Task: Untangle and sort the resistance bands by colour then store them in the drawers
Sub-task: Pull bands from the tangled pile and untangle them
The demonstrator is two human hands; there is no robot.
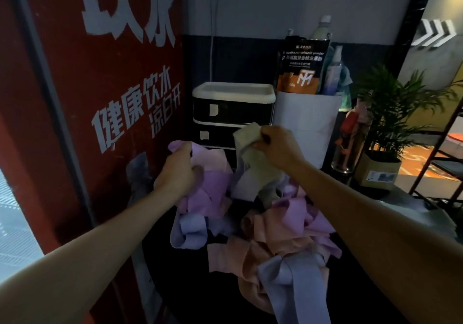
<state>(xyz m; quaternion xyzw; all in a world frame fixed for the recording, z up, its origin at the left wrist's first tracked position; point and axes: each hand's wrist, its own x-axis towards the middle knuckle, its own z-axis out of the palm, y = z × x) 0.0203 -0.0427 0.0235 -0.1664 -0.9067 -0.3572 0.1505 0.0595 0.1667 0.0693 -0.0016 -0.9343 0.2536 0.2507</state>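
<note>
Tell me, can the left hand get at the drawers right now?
Probably not yet. The left hand is gripping a purple band, and the raised bands hang between it and the drawers.

Both bare arms reach forward, left hand [178,171] and right hand [278,146] with fingers curled, gripping.

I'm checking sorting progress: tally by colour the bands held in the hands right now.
lilac band: 1, in the left hand
green band: 1, in the right hand
Total: 2 held; the pile is too tangled to count.
</note>
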